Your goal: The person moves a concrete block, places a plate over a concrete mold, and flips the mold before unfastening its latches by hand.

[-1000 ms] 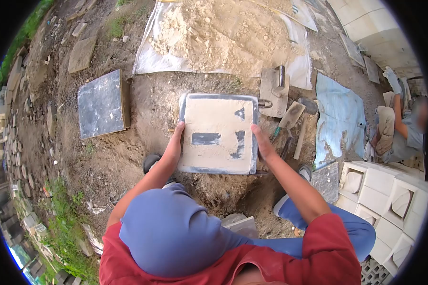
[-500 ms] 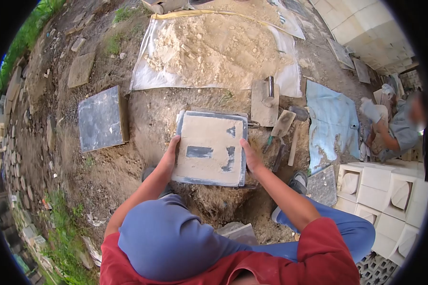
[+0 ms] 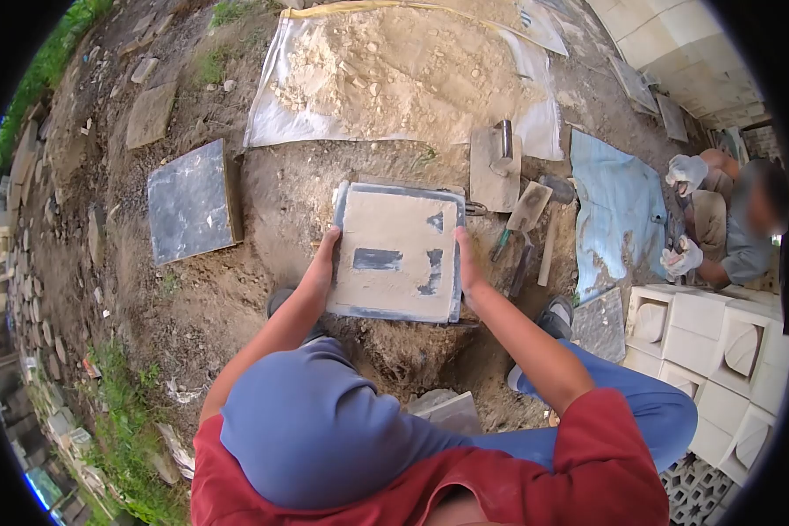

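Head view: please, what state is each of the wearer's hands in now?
Left hand: holding the left edge of the square dark-grey board topped with beige material.
Right hand: holding its right edge.

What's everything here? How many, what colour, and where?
Sand-coated slab: 1, beige and grey, between the hands
Thick square slab: 1, dark grey, left
Sand heap: 1, beige, top
Ground sheet: 1, white, under the heap
Blue sheet: 1, light blue, right
Float trowel: 1, grey, below the heap
Green-handled trowel: 1, grey blade, beside it
Mallet: 1, dark and tan, right of trowels
Blocks: several, white, lower right
Grass: patches, green, left
Co-worker: 1, grey-blue shirt, right edge
Left hand: 1, bare, slab's left edge
Right hand: 1, bare, slab's right edge
Trousers: blue, bottom
Shirt: 1, red, bottom
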A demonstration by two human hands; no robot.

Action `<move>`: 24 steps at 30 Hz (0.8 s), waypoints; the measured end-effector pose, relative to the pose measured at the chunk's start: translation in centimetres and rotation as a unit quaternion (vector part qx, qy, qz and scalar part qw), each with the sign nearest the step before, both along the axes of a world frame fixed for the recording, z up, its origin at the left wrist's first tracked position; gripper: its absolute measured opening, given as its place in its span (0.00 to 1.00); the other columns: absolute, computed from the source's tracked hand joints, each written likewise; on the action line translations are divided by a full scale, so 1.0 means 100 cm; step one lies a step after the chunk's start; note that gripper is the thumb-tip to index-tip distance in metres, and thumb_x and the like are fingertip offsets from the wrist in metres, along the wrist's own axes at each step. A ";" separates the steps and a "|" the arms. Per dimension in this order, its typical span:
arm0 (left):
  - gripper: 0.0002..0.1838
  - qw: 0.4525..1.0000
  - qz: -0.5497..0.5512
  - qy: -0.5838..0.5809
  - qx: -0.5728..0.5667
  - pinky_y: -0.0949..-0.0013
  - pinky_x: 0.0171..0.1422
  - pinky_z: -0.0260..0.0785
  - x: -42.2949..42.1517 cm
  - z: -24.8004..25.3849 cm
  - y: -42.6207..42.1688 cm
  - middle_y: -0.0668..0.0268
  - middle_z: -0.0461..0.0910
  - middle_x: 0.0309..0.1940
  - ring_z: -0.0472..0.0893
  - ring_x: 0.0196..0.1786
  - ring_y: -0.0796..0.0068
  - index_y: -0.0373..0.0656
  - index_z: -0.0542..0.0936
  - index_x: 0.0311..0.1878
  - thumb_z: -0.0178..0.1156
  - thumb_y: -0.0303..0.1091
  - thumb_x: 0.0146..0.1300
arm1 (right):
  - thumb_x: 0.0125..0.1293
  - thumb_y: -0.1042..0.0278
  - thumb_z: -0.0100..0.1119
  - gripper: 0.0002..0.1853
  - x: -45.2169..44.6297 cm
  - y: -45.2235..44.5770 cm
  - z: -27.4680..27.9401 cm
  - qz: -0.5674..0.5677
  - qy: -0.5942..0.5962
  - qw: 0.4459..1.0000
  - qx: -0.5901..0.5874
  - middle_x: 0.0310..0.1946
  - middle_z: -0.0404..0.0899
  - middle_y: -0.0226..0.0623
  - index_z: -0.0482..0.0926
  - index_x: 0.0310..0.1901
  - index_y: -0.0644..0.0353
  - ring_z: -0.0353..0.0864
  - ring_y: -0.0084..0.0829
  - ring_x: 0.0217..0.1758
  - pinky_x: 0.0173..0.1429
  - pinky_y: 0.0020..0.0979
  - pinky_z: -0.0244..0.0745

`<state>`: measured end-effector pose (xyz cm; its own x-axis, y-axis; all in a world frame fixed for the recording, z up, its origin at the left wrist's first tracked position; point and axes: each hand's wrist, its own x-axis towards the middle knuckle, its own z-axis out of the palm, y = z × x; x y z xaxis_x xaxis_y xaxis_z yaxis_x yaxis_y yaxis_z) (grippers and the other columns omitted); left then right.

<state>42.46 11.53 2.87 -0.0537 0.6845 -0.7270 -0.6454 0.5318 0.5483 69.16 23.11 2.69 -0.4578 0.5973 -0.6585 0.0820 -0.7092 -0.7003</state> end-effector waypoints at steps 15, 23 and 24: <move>0.41 1.000 0.013 0.005 0.014 0.61 0.68 0.71 0.005 -0.008 0.001 0.60 0.82 0.61 0.82 0.60 0.64 0.42 0.76 0.70 0.54 0.69 0.71 | 0.78 0.29 0.35 0.41 -0.003 -0.009 0.012 -0.074 -0.014 0.994 -0.081 0.70 0.73 0.42 0.64 0.76 0.57 0.76 0.39 0.70 0.75 0.46 0.71; 0.44 0.998 0.022 0.049 -0.011 0.62 0.67 0.71 0.002 -0.026 0.000 0.60 0.83 0.60 0.82 0.58 0.66 0.40 0.78 0.68 0.59 0.72 0.66 | 0.83 0.44 0.37 0.31 0.012 -0.014 -0.008 -0.117 -0.008 0.993 -0.020 0.70 0.74 0.41 0.69 0.73 0.59 0.73 0.36 0.72 0.77 0.41 0.64; 0.44 0.999 0.017 0.051 -0.011 0.62 0.67 0.71 0.003 -0.029 -0.001 0.60 0.83 0.60 0.82 0.58 0.66 0.40 0.78 0.68 0.59 0.72 0.66 | 0.83 0.44 0.37 0.31 0.017 -0.013 -0.021 -0.122 -0.007 0.992 -0.021 0.70 0.74 0.41 0.69 0.73 0.59 0.73 0.36 0.72 0.77 0.41 0.64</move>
<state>42.72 11.47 0.02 -0.1508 0.6646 -0.7318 -0.6055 0.5230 0.5998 70.82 21.83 0.57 -0.2943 0.6605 -0.6907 -0.0855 -0.7380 -0.6693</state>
